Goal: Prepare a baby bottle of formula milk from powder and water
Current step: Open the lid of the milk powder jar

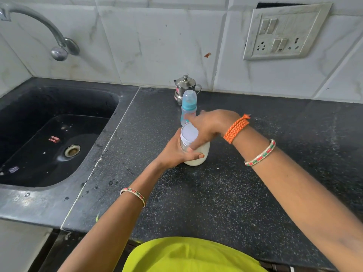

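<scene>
- On the black speckled countertop (225,193), right of the sink (49,134): clear powder jar (196,152) with white lid (189,132), lower part filled with off-white powder, tilted slightly toward the left.
- Left hand (176,154) wraps the jar body, fingers closed round it, thumb across the front.
- Right hand (208,128) sits over the lid's right edge, fingers curled against lid and jar neck; how firmly it grips the lid I cannot tell.
- Baby bottle (188,108), blue collar, clear cap on, stands just behind the jar, upright; appears empty, though partly hidden.
- Small steel lidded pot (184,89) stands behind the bottle, against the tiled wall.
- Step, by my reading: opening the powder jar, lid on.
- Next move likely calls for holding the jar steady while twisting the lid, then uncapping the bottle.
- Writing: a reddish label on the steel pot, too small to read; faint print on the bottle, unreadable.
</scene>
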`<move>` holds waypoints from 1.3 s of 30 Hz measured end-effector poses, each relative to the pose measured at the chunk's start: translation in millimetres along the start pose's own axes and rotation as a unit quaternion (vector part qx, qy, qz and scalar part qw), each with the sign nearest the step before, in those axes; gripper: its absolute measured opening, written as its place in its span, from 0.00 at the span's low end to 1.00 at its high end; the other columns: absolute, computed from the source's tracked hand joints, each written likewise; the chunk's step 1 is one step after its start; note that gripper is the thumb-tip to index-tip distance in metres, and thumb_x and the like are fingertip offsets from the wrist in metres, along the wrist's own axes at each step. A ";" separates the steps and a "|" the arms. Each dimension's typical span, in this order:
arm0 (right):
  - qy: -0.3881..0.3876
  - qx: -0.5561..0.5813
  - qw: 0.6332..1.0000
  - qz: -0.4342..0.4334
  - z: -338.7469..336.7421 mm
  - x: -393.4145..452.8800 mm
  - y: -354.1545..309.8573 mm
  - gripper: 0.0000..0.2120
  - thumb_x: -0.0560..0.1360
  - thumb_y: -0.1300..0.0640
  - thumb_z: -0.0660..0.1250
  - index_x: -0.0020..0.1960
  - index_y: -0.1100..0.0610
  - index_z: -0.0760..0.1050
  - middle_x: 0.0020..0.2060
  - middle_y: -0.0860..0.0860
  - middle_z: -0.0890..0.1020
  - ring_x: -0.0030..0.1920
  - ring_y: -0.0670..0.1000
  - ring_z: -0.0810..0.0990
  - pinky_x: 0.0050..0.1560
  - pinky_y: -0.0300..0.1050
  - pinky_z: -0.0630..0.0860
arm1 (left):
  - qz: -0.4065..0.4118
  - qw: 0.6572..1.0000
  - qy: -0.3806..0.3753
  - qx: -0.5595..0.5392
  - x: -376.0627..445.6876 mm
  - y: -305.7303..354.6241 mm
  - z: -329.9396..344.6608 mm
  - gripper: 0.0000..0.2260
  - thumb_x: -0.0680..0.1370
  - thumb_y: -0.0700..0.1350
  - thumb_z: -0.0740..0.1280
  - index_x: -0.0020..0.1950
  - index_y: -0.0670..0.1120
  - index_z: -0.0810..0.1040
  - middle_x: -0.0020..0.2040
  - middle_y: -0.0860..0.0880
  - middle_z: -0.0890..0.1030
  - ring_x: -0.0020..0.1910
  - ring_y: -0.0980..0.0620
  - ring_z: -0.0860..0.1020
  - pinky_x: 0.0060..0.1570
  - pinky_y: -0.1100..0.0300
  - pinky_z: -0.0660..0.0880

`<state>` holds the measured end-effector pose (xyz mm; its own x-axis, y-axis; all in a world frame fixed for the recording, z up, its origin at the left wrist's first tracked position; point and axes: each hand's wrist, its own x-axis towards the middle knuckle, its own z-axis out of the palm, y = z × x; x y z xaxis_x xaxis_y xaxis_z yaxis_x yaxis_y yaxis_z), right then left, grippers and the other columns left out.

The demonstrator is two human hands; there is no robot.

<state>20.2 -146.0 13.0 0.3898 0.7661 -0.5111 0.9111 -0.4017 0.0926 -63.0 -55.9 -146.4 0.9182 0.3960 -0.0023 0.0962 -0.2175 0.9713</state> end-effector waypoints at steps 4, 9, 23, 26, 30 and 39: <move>0.078 0.041 0.996 0.016 10.9 4.4 -3.8 0.33 0.71 0.42 0.70 0.69 0.58 0.65 0.60 0.57 0.75 0.37 0.51 0.76 0.36 0.43 0.73 | -0.003 1.000 -0.001 0.005 -0.6 -0.7 -0.7 0.47 0.58 0.55 0.82 0.71 0.51 0.62 0.65 0.47 0.75 0.66 0.47 0.73 0.66 0.41 0.69; -0.011 -0.003 0.997 -0.081 6.9 8.8 7.5 0.51 0.70 0.55 0.74 0.76 0.41 0.38 0.77 0.56 0.40 0.76 0.63 0.47 0.72 0.62 0.58 | 0.012 1.000 -0.013 -0.012 -0.8 3.5 1.7 0.47 0.59 0.51 0.81 0.72 0.47 0.60 0.67 0.49 0.74 0.68 0.52 0.72 0.68 0.44 0.67; 0.095 0.116 0.988 0.045 17.7 16.8 39.2 0.31 0.69 0.52 0.74 0.67 0.53 0.65 0.61 0.57 0.73 0.41 0.53 0.72 0.36 0.46 0.73 | -0.011 0.997 -0.062 0.040 33.2 16.0 28.7 0.50 0.63 0.46 0.78 0.71 0.50 0.45 0.71 0.48 0.61 0.72 0.52 0.61 0.71 0.54 0.61; 0.102 0.131 0.983 0.077 17.6 23.9 65.4 0.29 0.68 0.52 0.74 0.65 0.54 0.67 0.61 0.58 0.74 0.44 0.57 0.76 0.41 0.50 0.77 | -0.016 0.995 -0.069 0.066 58.1 24.8 43.4 0.48 0.67 0.41 0.78 0.74 0.43 0.47 0.72 0.45 0.62 0.71 0.52 0.62 0.71 0.55 0.61; 0.118 0.150 0.979 0.067 16.3 36.1 91.2 0.30 0.68 0.52 0.74 0.66 0.53 0.66 0.60 0.57 0.73 0.48 0.57 0.77 0.40 0.50 0.81 | -0.023 0.995 -0.046 0.088 84.5 29.3 50.0 0.46 0.67 0.41 0.77 0.74 0.42 0.49 0.70 0.45 0.65 0.69 0.52 0.64 0.69 0.57 0.62; 0.244 0.153 0.951 0.112 24.4 29.4 100.7 0.39 0.66 0.43 0.74 0.69 0.55 0.59 0.63 0.60 0.70 0.63 0.64 0.69 0.56 0.55 0.71 | 0.002 0.983 -0.041 0.176 90.8 26.3 45.0 0.50 0.66 0.47 0.78 0.75 0.42 0.45 0.75 0.44 0.59 0.74 0.47 0.59 0.70 0.57 0.58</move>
<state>120.2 -176.2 -13.5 0.6535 0.7558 -0.0425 0.7454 -0.6522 -0.1379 40.3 -65.8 -131.8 0.9455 0.3240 -0.0313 0.2059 -0.5210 0.8283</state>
